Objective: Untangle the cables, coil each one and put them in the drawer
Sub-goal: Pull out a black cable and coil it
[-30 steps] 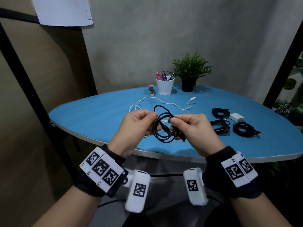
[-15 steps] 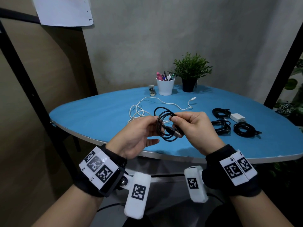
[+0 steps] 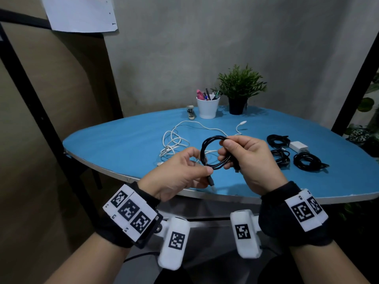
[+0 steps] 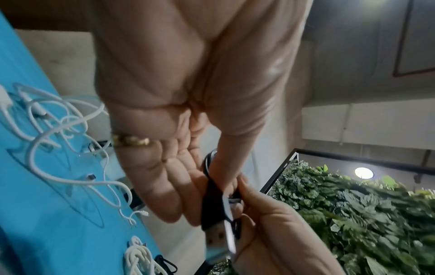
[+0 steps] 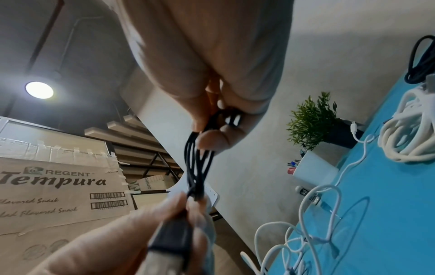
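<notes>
A coiled black cable (image 3: 206,149) hangs in the air over the near edge of the blue table (image 3: 127,140). My right hand (image 3: 244,156) grips the right side of its loops (image 5: 198,163). With thumb and fingers, my left hand (image 3: 182,173) pinches the cable's end just behind the USB plug (image 3: 211,182), which points down; the plug (image 4: 215,234) fills the left wrist view. A loose white cable (image 3: 174,140) lies tangled on the table behind my hands. No drawer is in view.
Three coiled black cables (image 3: 306,160) and a white charger (image 3: 298,146) lie at the right of the table. A white pen cup (image 3: 207,107), a small stapler (image 3: 190,113) and a potted plant (image 3: 241,89) stand at the back. A cardboard box (image 5: 58,189) shows in the right wrist view.
My left hand has drawn the plug end out of the coil and down toward me. My right hand has shifted its hold higher on the loops.
</notes>
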The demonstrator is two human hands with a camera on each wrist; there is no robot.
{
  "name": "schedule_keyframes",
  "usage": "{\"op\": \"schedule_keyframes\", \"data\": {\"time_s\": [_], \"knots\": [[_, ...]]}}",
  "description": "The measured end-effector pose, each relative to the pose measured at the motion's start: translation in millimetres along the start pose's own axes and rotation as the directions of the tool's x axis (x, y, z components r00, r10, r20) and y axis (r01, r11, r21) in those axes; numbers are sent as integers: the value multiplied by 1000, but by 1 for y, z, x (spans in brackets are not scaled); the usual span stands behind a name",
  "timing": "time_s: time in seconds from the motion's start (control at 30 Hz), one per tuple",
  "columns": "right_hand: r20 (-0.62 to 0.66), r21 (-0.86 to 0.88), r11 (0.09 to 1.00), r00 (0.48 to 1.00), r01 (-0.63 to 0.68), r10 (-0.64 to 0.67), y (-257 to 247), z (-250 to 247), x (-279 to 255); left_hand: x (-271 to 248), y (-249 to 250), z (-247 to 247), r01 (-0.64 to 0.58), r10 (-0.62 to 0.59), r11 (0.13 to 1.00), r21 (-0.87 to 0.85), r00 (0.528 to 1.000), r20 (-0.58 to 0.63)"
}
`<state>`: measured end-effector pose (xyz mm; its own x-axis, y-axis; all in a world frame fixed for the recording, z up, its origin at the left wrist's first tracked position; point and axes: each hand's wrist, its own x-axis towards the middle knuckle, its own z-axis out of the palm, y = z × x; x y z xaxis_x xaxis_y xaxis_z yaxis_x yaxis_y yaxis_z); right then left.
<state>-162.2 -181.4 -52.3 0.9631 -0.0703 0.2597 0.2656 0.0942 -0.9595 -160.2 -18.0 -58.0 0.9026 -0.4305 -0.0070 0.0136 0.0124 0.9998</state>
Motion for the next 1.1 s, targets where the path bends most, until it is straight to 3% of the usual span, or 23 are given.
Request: {"op": "schedule_keyframes", "data": {"time_s": [0.23, 0.37, 0.43, 0.53, 0.63, 0.77, 0.83, 0.93, 1.03, 1.1], "knots": [[-9, -35, 999, 1000, 3, -3, -2, -3, 0, -1, 0, -6, 40, -62, 958, 284, 996, 70], [14, -116, 992, 999, 43, -41, -4, -11, 1, -5, 9, -19, 8, -40, 936, 353, 996, 83], [49, -241, 968, 997, 64, -53, -5, -16, 1, -7, 15, -25, -24, 4, 953, 303, 998, 68], [107, -383, 920, 993, 86, -49, -5, -16, 1, -10, 23, -28, -55, 48, 994, 97, 997, 68], [120, -425, 898, 990, 114, -69, -3, -12, 1, -13, 30, -23, -65, 71, 995, -82, 995, 69], [101, -444, 891, 993, 97, -57, -3, -13, 1, -14, 33, -20, -78, 84, 988, -134, 996, 41], [77, -373, 926, 996, 63, -36, -3, -14, 1, -14, 34, -22, -105, 106, 994, -27, 994, 8], [70, -202, 978, 997, 45, -32, -7, -15, 1, -10, 33, -24, -165, 203, 937, 308, 974, -96], [96, -34, 999, 995, 25, -22, -11, -16, 0, -8, 33, -20, -210, 392, 781, 588, 898, -200], [119, 54, 999, 993, 4, -10, -13, -15, -1, -7, 32, -16, -227, 501, 705, 672, 830, -246]]}}
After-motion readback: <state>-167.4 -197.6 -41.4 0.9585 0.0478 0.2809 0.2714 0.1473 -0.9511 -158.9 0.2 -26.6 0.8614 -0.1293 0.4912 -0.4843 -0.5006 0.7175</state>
